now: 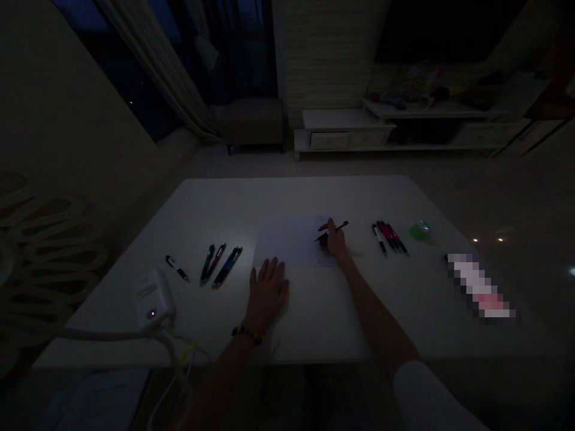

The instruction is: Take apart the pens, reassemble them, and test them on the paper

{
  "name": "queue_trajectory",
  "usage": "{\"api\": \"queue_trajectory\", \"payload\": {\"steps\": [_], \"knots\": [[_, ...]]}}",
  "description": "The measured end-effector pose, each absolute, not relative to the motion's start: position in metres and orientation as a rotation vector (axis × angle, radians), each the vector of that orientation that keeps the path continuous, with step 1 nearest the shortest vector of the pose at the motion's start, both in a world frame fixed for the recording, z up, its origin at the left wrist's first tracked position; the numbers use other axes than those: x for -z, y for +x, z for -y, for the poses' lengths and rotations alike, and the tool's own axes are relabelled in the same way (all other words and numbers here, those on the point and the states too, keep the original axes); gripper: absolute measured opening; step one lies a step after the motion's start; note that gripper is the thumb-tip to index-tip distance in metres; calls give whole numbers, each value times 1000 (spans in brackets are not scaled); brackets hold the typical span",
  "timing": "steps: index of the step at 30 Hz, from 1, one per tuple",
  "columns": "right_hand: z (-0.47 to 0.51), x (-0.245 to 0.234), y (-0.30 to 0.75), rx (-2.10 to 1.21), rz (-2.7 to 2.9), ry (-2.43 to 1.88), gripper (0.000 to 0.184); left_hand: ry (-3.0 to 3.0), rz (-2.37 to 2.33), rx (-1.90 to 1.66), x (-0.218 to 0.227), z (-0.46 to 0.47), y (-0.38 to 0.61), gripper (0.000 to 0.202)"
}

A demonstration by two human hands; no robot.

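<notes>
My right hand rests on a white sheet of paper and is shut on a dark pen, its tip pointing down to the left. My left hand lies flat on the white table, fingers spread, touching the paper's near edge and holding nothing. Left of the sheet lie a group of dark pens and a short black-and-white marker. Right of it lies a bunch of pens with red and dark barrels.
A green object and a pixelated, blurred item lie on the table's right side. A white corded device sits at the near left, its cable running over the table edge. The room is dim.
</notes>
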State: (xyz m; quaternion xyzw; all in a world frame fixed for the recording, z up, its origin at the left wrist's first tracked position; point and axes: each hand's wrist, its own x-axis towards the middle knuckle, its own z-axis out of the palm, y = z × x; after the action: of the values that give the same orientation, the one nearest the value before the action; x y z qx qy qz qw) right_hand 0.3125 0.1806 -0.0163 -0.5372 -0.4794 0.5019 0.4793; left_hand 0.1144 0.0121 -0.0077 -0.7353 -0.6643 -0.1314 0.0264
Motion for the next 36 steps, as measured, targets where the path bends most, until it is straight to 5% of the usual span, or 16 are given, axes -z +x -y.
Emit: {"api": "queue_trajectory", "payload": {"steps": [14,36], "knots": [[-182,29,308,-981,1389,-1376,17,-2292,2089,400,6,-13,115,48],[-182,29,308,-929,1438,-1401,19,-2294,2093,393,5,-12,116,48]]}}
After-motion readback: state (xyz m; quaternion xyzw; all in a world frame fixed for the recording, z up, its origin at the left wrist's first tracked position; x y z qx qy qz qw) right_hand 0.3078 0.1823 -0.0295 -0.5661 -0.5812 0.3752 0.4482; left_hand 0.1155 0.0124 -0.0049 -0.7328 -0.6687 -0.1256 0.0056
